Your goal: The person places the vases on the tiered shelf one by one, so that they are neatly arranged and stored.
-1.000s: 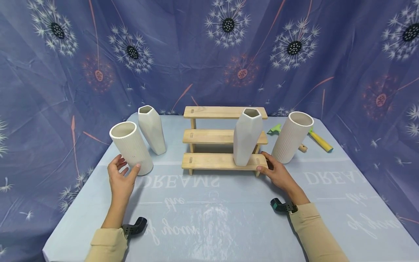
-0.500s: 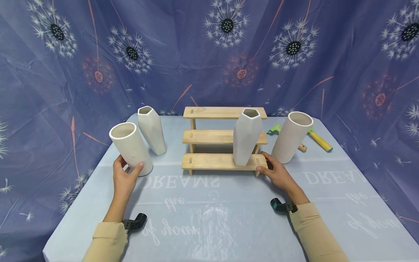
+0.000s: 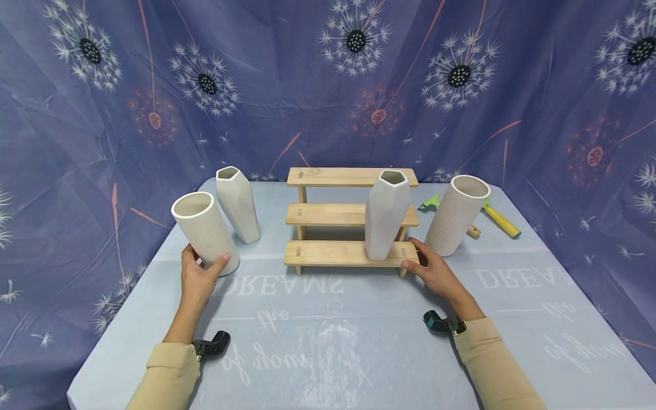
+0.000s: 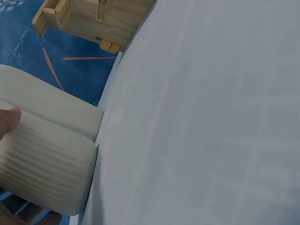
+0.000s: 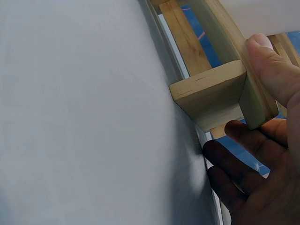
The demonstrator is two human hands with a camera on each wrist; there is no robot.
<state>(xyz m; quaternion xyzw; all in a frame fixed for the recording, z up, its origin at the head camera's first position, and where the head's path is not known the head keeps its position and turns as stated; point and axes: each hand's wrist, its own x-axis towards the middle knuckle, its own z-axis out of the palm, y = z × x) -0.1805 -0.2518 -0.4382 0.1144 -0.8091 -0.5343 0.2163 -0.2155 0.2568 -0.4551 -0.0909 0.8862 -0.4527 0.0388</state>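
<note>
My left hand [image 3: 197, 282] grips a white ribbed cylindrical vase [image 3: 207, 236] low down, thumb on its front and fingers curled round its far side. Both vase and thumb [image 4: 11, 119] show in the left wrist view. Just behind it stands a smooth white faceted vase [image 3: 240, 208]. My right hand [image 3: 435, 274] holds the right end of the lowest shelf on a three-tier wooden stand [image 3: 328, 253]; in the right wrist view the thumb [image 5: 269, 65] presses the shelf's edge, fingers around its end. Another faceted vase [image 3: 386, 219] stands upright on that shelf, near my right hand.
To the right of the stand is a second ribbed vase [image 3: 456, 219]. Behind it lie a green-headed tool [image 3: 431, 201], a wooden handle end [image 3: 474, 232] and a yellow handle [image 3: 503, 222]. A blue dandelion-print curtain [image 3: 287, 91] hangs around the table [image 3: 369, 353].
My left hand has moved slightly right and closed its fingers round the ribbed vase; earlier they were spread beside it. My right hand, the stand and the other vases have stayed put.
</note>
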